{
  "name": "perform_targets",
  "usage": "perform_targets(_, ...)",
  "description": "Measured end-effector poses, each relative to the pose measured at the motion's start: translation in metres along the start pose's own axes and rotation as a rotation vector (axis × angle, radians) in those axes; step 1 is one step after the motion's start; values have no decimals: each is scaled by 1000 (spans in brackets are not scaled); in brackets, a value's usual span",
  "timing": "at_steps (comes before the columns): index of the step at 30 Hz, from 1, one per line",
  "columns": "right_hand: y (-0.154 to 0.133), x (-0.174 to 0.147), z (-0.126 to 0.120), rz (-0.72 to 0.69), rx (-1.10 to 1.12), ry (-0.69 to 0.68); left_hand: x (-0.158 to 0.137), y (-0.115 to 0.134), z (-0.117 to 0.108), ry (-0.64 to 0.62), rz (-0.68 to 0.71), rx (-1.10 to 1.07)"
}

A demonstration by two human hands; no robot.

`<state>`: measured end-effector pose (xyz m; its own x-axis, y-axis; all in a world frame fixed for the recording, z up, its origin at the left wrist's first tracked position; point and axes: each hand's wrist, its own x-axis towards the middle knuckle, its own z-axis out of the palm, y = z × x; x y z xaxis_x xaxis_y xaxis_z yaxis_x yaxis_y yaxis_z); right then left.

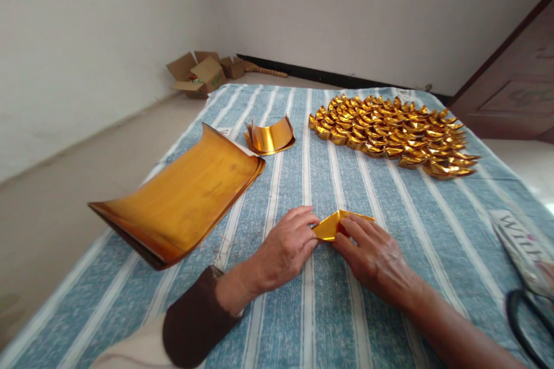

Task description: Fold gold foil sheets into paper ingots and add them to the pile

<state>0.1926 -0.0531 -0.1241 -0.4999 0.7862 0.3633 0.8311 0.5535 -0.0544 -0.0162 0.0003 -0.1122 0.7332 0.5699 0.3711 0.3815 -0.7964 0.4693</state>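
A partly folded piece of gold foil paper [328, 227] lies on the striped cloth in front of me, its ends slanted. My left hand [291, 242] grips its left end between thumb and fingers. Over its right part, my right hand [367, 248] presses with bent fingers, hiding some of the folds. Beyond the hands, to the left, rests a big curled stack of gold foil sheets [190, 190]. A smaller curled stack of gold strips [272, 137] stands behind it. At the far right sit many folded gold paper ingots [385, 130] in close rows.
A blue and white striped cloth [288, 184] covers the table. Near the right edge are a black handle loop [515, 311] and a printed packet [521, 248]. Open cardboard boxes [201, 75] stand on the floor beyond the far left corner. A brown door [515, 81] is at right.
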Motion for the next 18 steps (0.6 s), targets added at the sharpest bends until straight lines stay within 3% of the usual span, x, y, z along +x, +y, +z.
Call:
perform_targets(7,-4,3,4,110,76,71,1,-3,11,100,-131,68)
perform_targets(18,-16,9,9,214,41,168,4,-3,18,171,-116,180)
